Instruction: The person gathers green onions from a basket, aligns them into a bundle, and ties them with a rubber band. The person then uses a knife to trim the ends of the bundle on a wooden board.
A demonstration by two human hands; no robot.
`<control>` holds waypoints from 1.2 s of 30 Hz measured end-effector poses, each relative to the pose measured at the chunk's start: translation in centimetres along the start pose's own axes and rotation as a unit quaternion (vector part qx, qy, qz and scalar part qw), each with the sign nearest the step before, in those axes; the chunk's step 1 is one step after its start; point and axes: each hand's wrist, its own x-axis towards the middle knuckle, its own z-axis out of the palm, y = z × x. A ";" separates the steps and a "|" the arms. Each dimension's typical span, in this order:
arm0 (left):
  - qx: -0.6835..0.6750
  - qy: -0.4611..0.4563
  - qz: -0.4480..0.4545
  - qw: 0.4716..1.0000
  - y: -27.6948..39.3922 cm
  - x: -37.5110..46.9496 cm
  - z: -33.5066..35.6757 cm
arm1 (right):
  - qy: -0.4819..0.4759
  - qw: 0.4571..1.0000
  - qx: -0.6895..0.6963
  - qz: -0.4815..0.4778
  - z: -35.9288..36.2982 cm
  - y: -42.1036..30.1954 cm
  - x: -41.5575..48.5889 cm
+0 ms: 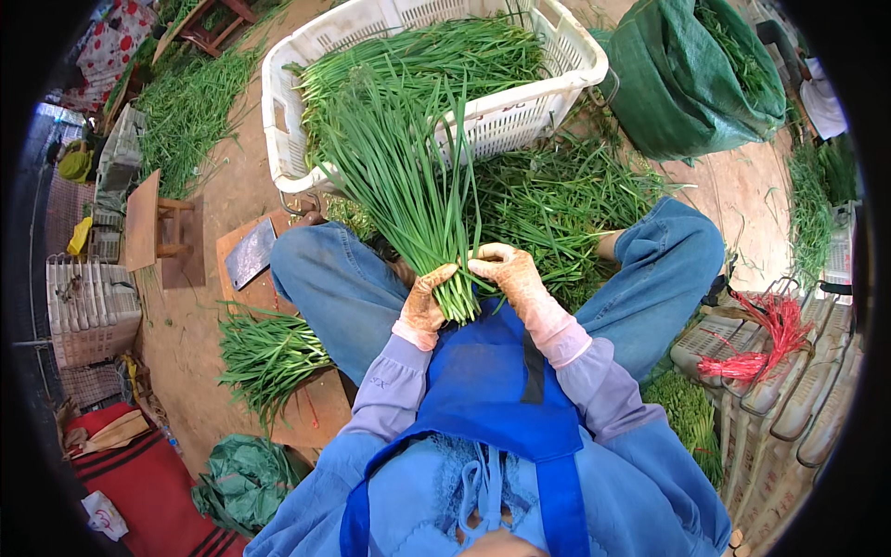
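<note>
My left hand, in a stained glove, is closed around the pale cut ends of a bunch of garlic chives. The leaves fan out away from me, over the near rim of a white plastic crate. My right hand, gloved as well, pinches a few strands at the right side of the same bunch, thumb and forefinger close to the stems. More chives lie in layers inside the crate. Loose leaves are heaped on the floor between my knees.
At left, a cleaver rests on a wooden board, near another chive bunch. A green woven sack stands at upper right. Red plastic twine lies on stacked crates at right. A wooden stool is farther left.
</note>
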 end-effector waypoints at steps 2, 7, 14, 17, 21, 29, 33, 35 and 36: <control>-0.001 0.006 0.004 1.000 -0.2 0.5 -0.9 | 0.004 0.989 -0.115 -0.091 1.1 -0.4 0.0; -0.006 -0.015 0.045 0.999 -0.7 -0.1 0.1 | 0.040 0.874 -0.422 -0.238 2.6 -0.9 -0.7; -0.062 -0.074 0.098 0.990 -0.5 -0.1 2.6 | -0.044 0.991 -0.122 -0.046 -1.3 -4.0 -3.1; -0.052 -0.033 0.094 0.994 -0.1 -0.3 2.9 | 0.005 0.987 0.162 -0.016 -7.4 -2.2 -2.7; -0.031 0.019 0.075 0.996 0.6 -1.1 2.6 | 0.153 0.976 0.143 -0.053 -12.5 -2.8 -2.4; 0.128 0.022 0.049 0.990 2.3 -6.4 5.9 | 0.024 0.996 -0.031 -0.081 -6.8 -7.0 1.0; 0.286 0.060 0.067 0.954 4.0 -11.0 7.9 | -0.057 0.990 0.109 -0.075 -3.6 -9.5 6.8; 0.303 0.033 0.045 0.951 5.4 -13.5 9.0 | -0.176 0.965 0.189 -0.029 -0.9 -13.5 6.8; 0.303 0.027 0.013 0.953 5.8 -13.8 10.5 | -0.258 0.854 0.452 0.030 -2.9 -11.0 11.0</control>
